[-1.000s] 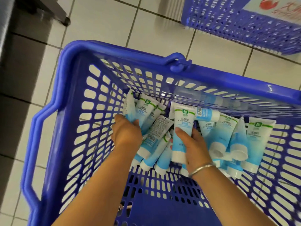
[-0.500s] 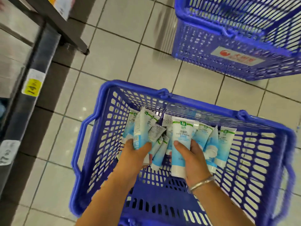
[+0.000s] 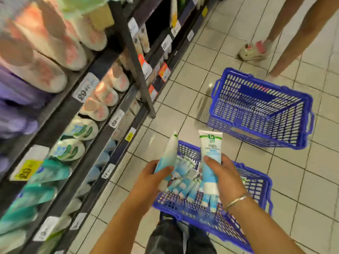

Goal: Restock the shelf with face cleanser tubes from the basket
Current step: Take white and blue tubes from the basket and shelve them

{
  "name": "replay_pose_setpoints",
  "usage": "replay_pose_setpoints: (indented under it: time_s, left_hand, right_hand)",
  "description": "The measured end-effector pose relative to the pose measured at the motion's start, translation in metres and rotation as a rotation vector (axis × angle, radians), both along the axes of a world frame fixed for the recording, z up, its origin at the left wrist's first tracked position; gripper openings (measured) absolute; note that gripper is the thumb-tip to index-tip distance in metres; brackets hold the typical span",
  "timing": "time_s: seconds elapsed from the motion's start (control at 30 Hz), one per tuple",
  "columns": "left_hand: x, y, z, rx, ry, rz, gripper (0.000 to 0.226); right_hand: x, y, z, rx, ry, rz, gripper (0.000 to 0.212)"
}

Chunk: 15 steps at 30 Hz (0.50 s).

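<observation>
- Above the basket (image 3: 256, 182), you hold both loads clear of its rim — your left hand (image 3: 156, 173) grips a tilted bunch of tubes (image 3: 167, 154), your right hand (image 3: 222, 177) clasps one cleanser tube (image 3: 211, 153).
- That tube stands nearly upright, cap down.
- The shelf (image 3: 88, 114) lies to your left, so the left hand is nearer — lead with it, I'd judge.
- More tubes lie in the basket below.
</observation>
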<state>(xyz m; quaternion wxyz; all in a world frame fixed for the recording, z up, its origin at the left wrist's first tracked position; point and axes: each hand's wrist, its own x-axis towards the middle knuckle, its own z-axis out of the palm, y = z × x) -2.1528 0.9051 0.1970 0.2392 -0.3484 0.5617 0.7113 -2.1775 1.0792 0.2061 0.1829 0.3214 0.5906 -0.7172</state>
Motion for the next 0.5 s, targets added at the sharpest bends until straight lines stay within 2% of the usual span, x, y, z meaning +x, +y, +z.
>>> replay_pose_setpoints:
  time_s: [0.13,0.27,0.4,0.5]
  left_hand:
    - [0.021,-0.027,0.064,0.059,0.051,0.183,0.008]
    - [0.058,-0.047,0.117,0.012,0.195,0.367,0.007]
    - [0.112,-0.056,0.165,0.032,0.328,0.518,0.039]
    - [0.159,-0.059,0.196,0.071,0.345,0.689,0.042]
  right_hand:
    - [0.002,-0.02,0.07,-0.073,0.061,0.013,0.009]
    - [0.028,-0.04,0.112,-0.104,0.112,0.147,0.005]
    - [0.06,-0.061,0.147,-0.131,0.143,0.326,0.004]
    - [0.084,-0.076,0.173,-0.141,0.157,0.476,0.007]
